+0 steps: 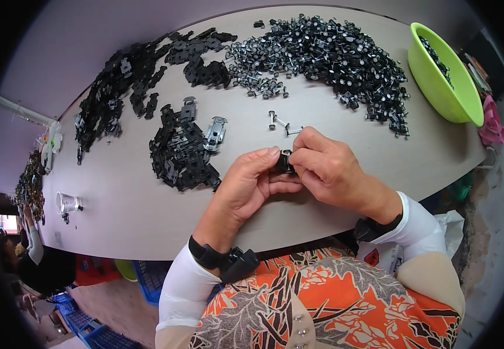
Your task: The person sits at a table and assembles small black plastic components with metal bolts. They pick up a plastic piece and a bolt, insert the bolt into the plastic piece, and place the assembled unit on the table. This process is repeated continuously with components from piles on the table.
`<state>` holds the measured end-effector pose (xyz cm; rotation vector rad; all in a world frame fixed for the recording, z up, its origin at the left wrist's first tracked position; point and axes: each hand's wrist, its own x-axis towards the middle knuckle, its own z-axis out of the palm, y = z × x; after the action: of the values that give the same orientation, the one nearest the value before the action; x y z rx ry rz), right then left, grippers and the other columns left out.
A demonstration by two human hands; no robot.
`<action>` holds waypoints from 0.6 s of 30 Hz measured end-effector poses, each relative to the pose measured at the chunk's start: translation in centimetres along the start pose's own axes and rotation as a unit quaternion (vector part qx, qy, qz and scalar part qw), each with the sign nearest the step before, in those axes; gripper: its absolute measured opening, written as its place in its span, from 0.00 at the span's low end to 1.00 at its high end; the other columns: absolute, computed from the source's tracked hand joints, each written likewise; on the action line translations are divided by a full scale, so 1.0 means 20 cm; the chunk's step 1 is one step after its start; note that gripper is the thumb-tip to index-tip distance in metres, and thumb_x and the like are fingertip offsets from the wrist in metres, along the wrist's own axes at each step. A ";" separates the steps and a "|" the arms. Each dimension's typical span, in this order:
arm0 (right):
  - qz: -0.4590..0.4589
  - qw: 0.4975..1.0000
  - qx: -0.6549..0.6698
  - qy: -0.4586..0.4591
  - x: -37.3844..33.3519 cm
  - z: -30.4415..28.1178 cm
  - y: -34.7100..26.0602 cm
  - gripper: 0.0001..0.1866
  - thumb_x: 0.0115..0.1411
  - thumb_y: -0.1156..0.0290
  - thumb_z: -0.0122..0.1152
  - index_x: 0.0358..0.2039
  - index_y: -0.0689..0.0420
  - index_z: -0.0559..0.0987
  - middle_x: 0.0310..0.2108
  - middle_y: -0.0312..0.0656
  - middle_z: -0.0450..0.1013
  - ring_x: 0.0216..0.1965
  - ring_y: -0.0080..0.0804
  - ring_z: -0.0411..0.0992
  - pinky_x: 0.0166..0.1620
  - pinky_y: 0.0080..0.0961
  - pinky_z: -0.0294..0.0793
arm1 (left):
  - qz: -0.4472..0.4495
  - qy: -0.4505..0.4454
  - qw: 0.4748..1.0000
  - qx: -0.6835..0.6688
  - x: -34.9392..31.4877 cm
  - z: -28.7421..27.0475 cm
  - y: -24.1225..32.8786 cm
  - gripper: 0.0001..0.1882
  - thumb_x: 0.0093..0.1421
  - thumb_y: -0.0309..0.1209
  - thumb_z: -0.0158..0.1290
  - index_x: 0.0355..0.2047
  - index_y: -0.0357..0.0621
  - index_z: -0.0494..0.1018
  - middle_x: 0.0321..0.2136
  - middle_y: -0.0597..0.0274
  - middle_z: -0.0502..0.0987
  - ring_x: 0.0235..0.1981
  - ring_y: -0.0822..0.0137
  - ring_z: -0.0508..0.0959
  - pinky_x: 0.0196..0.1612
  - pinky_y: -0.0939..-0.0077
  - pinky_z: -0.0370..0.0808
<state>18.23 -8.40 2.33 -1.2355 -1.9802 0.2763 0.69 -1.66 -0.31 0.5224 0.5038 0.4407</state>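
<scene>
Over the near part of the table, my left hand (243,189) grips a small black toy car chassis (283,163) between thumb and fingers. My right hand (333,168) pinches at the same piece from the other side, where a wheel with a pale rim shows; the fingertips hide most of the rest. Just beyond my hands lie a few loose wheel axles (272,120). A heap of black car chassis (182,151) sits left of them, with a shiny grey chassis (215,134) at its right edge.
A large pile of wheel axles (327,55) spreads across the far table, and more black chassis (112,87) lie far left. A lime-green basin (467,99) holds dark parts at the right edge. A clear cup (66,202) stands left, near another person (34,244).
</scene>
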 end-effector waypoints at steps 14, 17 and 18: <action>-0.015 1.000 0.020 -0.018 0.01 0.06 -0.05 0.16 0.46 0.80 0.62 0.36 0.59 0.70 0.28 0.43 0.64 0.25 0.42 0.70 0.26 0.35 0.72 | 0.094 0.065 0.988 0.101 -0.11 0.09 -0.06 0.14 0.66 0.37 0.47 0.33 0.37 0.71 0.29 0.60 0.76 0.31 0.69 0.79 0.36 0.74 0.80; -0.036 0.996 0.079 -0.008 0.01 0.08 -0.07 0.21 0.43 0.84 0.59 0.40 0.58 0.71 0.29 0.44 0.66 0.25 0.42 0.70 0.25 0.33 0.70 | 0.083 0.057 0.989 0.111 -0.13 0.03 -0.06 0.12 0.62 0.35 0.53 0.28 0.39 0.69 0.26 0.62 0.74 0.30 0.71 0.78 0.35 0.77 0.78; -0.043 0.994 0.103 -0.005 0.00 0.08 -0.09 0.22 0.42 0.86 0.58 0.40 0.57 0.72 0.29 0.44 0.67 0.24 0.42 0.70 0.24 0.32 0.69 | 0.094 0.062 0.984 0.137 -0.14 0.02 -0.08 0.11 0.61 0.33 0.55 0.27 0.40 0.68 0.25 0.63 0.74 0.29 0.72 0.77 0.33 0.78 0.78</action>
<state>15.90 -8.87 2.19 -1.0155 -1.9539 0.4336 -0.98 -4.41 0.02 0.8158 0.6434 0.5914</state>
